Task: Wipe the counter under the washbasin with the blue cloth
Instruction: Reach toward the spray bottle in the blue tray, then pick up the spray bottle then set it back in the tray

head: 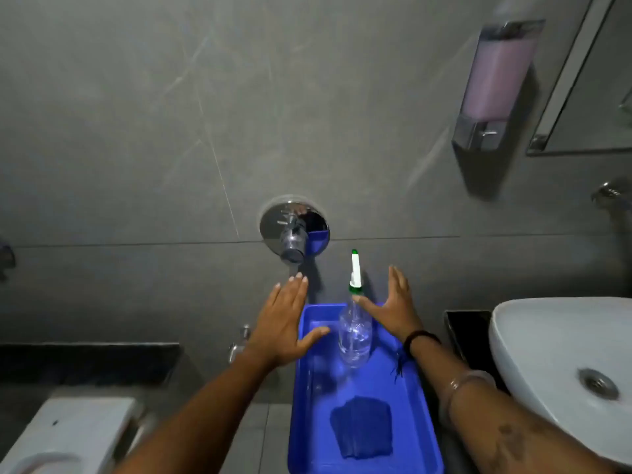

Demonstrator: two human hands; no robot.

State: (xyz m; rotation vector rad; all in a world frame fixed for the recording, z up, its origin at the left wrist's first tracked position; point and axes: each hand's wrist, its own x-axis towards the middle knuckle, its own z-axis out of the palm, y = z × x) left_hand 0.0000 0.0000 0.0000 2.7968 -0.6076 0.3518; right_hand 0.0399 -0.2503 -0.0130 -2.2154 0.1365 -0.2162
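Observation:
A folded blue cloth (361,426) lies in the near end of a blue plastic tray (419,405). A clear spray bottle (355,331) with a white and green nozzle stands upright in the tray's far end. My left hand (284,323) hovers flat and open over the tray's left rim, fingers spread. To the right of the bottle my right hand (393,307) is open, its thumb close to the bottle's neck. The white washbasin (547,343) sits at the right, with the dark counter (468,330) showing beside it.
A chrome wall valve (294,230) sticks out of the grey tiled wall above the tray. A pink soap dispenser (496,83) and a mirror edge (578,97) are at upper right. A white toilet cistern (68,429) is at lower left, with a dark ledge (89,360) behind it.

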